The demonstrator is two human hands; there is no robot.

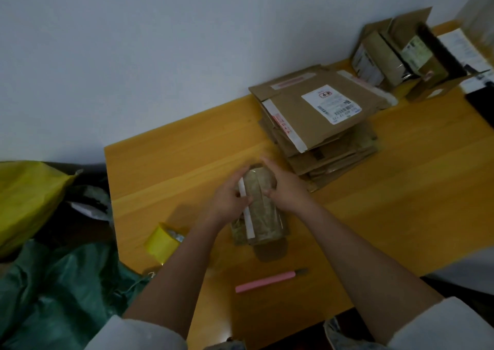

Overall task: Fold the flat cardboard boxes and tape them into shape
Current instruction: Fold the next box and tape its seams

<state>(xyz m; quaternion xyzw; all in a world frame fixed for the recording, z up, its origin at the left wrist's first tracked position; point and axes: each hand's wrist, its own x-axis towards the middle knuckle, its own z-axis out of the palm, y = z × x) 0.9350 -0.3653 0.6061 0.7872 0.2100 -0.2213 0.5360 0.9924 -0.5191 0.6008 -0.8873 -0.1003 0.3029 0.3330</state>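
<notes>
Head view: box [260, 210] at table [160, 168] centre, gripped by left hand [230, 201] at 9 o'clock, by right hand [286, 186] at 3; flat stack [318, 125] at 1; tape [163, 240] at 8; cutter [270, 281] at 6.

Brown box [260, 210], white strip; pink knife [270, 281]; yellow tape roll [161, 240]

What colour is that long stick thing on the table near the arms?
The utility knife is pink, seen in the head view.

Room lighting is running dim and flat. Hands [256, 192] are casting only faint soft shadows on the table [171, 162]. Right edge is smearing with blur; wide-angle distortion is bending the frame edges.
</notes>
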